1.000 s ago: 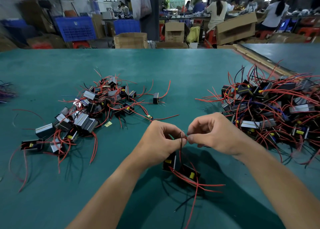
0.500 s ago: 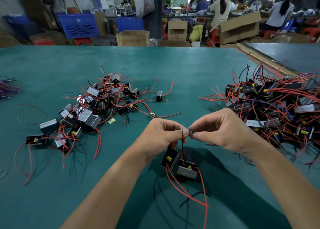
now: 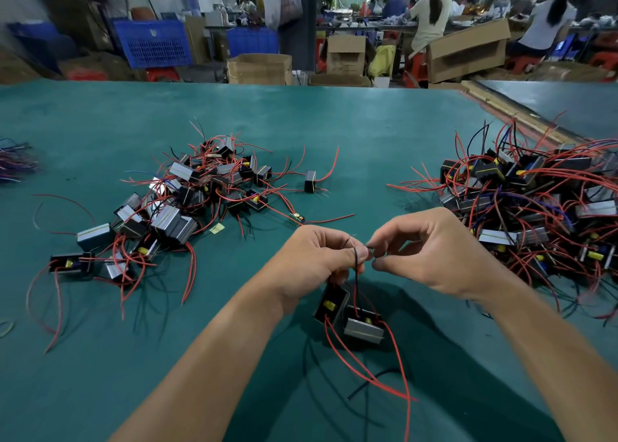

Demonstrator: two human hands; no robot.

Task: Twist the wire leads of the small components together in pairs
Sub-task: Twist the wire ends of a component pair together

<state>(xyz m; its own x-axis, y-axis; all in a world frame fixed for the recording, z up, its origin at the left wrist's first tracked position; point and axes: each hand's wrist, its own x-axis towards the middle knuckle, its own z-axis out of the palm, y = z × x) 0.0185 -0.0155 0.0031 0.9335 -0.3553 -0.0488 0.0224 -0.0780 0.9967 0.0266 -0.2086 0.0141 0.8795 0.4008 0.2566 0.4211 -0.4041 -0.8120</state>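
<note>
lower centre of the frame: two small black components sit side by side, touching, low over the green bench, with red leads trailing toward the bottom edge. just above them, the left hand has its grip pinched on thin black wire leads rising from the pair. the right hand has its grip closed on their bare tips. to twist well, i judge, hold the leads taut and roll only the tips. farther back, a heap of components lies middle left, and a larger tangle lies at the right edge. beyond the bench are cardboard boxes, blue crates and workers.
</note>
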